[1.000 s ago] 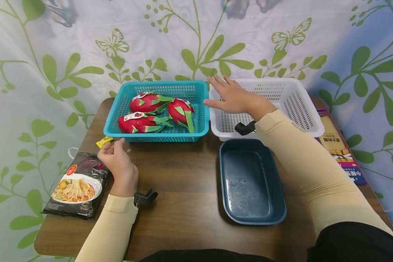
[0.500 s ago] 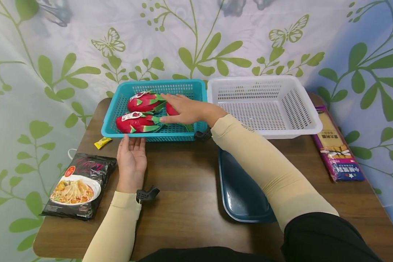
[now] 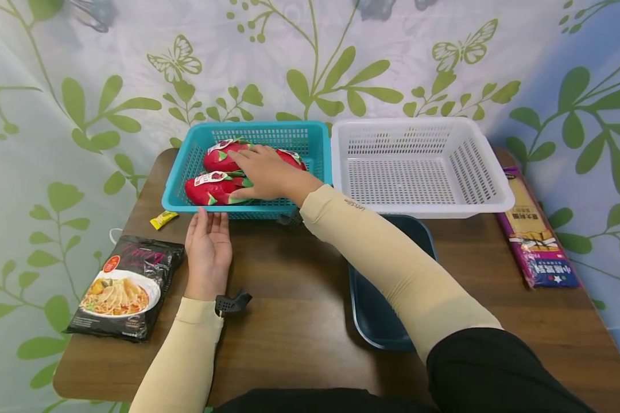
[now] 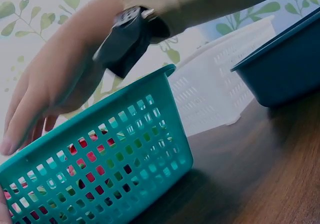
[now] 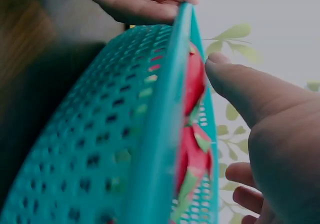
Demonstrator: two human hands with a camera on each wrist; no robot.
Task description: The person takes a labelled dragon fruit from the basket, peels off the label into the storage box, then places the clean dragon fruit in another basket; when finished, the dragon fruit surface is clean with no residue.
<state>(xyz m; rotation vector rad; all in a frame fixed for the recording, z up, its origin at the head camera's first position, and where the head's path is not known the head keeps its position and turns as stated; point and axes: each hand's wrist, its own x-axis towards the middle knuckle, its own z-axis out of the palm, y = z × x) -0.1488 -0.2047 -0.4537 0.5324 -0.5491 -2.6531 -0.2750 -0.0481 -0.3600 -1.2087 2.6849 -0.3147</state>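
Three dragon fruits lie in a teal basket point(image 3: 315, 143) at the back left of the table. The front dragon fruit point(image 3: 209, 190) and the back dragon fruit point(image 3: 218, 158) carry white labels; the third dragon fruit point(image 3: 295, 159) is mostly covered by my right hand point(image 3: 268, 175). That hand spreads palm down above the fruits, thumb apart from the fingers; in the right wrist view a gap shows between the thumb and the fruit. My left hand point(image 3: 209, 252) lies palm up, its fairly straight fingertips at the basket's front rim.
A white basket point(image 3: 496, 198) stands right of the teal one. Before it sits a dark blue tub point(image 3: 359, 310), partly under my right arm. At left lie a black noodle packet point(image 3: 124, 292) and a small yellow packet point(image 3: 163, 219). A purple-and-yellow packet point(image 3: 539, 241) lies far right.
My right hand has moved left from above the white basket to over the dragon fruits. My left hand has turned palm up and come to the teal basket's front rim.
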